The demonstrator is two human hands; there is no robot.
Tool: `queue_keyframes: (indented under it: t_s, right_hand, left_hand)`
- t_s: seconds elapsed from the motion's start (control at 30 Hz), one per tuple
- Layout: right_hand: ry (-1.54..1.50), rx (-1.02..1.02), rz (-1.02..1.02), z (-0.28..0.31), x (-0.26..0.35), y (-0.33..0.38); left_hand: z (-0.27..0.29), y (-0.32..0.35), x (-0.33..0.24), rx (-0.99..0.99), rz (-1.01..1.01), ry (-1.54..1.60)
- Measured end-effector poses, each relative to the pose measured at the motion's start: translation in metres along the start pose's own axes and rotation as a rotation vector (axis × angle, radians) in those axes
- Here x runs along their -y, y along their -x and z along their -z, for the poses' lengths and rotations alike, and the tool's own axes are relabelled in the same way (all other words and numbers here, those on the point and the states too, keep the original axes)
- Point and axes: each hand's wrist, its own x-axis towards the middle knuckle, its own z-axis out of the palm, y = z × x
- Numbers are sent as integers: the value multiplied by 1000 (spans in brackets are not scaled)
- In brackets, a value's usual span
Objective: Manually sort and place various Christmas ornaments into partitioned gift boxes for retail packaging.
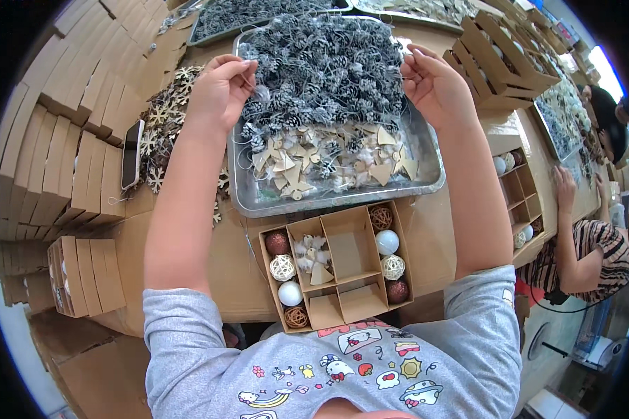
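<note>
My left hand (pixel 223 87) is raised over the left rim of a metal tray (pixel 314 204), thumb and fingers pinched. At the right rim my right hand (pixel 432 78) pinches likewise, a small pale bit showing at its fingertips. What either holds is too small to name. Frosted pine cones (pixel 328 70) with thin loops heap the tray. Flat wooden angel ornaments (pixel 381 167) lie along its near side. Closer to me sits a divided cardboard box (pixel 351 253). Decorative balls fill its two side columns, and an angel ornament (pixel 318 262) with white fluff lies in one middle compartment.
Stacked cardboard boxes (pixel 56 160) rise on the left, beside a phone (pixel 132 155) and wooden snowflakes (pixel 157 119). More filled boxes (pixel 500 63) stand at the right, another divided box (pixel 517 192) below them. A person in a striped top (pixel 590 255) works at the far right.
</note>
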Motion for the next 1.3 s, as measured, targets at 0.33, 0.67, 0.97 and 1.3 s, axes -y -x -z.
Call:
queue_keyframes:
  t_s: [0.33,0.67,0.97,1.3]
  right_hand:
    - [265,151,-58,25,10,38]
    - [125,184,-139,25,24,50]
    - [69,336,-24,24,30,54]
    - [148,617,1,-29,58,86]
  left_hand:
    - [-40,-21,15,136,-421,-1382]
    - [-15,-56,34,362,-1038,-1781]
    - [-36,-46,4,153,-432,-932]
    - [-71,48,-15,257,-15,-712]
